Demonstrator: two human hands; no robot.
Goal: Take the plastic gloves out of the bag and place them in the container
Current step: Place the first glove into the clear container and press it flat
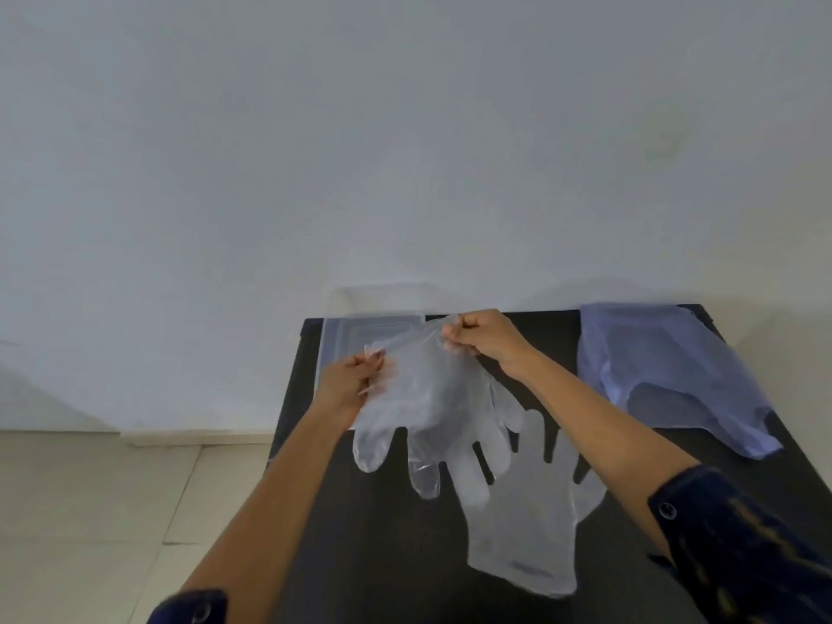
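Observation:
A clear plastic glove (427, 412) hangs cuff-up above the black table (387, 547), its fingers pointing down toward me. My left hand (349, 382) pinches the left side of its cuff. My right hand (481, 337) pinches the right side, slightly higher. A second clear glove (526, 529) lies flat on the table just below, fingers pointing away from me. The clear shallow container (342, 335) sits at the table's far left, partly hidden behind the held glove. The pale blue plastic bag (666, 376) lies at the far right.
The table stands against a plain white wall (405, 150). Beige tiled floor (90, 511) lies to the left of the table. Dark blue sleeves cover both forearms near the bottom edge.

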